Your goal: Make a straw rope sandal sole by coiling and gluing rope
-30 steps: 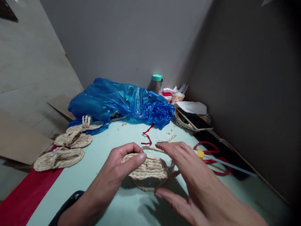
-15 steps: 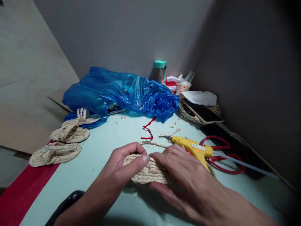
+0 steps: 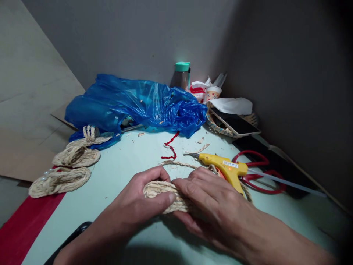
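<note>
Preferably, work over the bare front of the pale green table [image 3: 121, 165], well short of the blue plastic bag [image 3: 132, 103] bunched at the back. Share the effort between the left hand [image 3: 142, 200] and the right hand [image 3: 217, 206], close together at the front middle. Watch the right knuckles beside the yellow glue gun [image 3: 228, 168], probably hot at the nozzle. Leave undisturbed the 3 woven slippers [image 3: 60, 183] at the left edge, and likewise the red-handled scissors [image 3: 249, 151] beyond the gun.

Now look to the woven straw piece [image 3: 156, 187], held between both hands: clamped at left by thumb and curled index finger, clamped at right under fingers laid together, thumb to the near side. Cannot tell how the hidden fingers sit underneath. Press gently and evenly from both ends, for fear of skewing the layered rows. Beware of snagging the braided rope [image 3: 179, 163] behind the hands; cannot tell whether joined to the piece. Stay clear of the red cord [image 3: 174, 152] farther back, and avoid trapping straw scraps [image 3: 200, 140] between rows.
</note>
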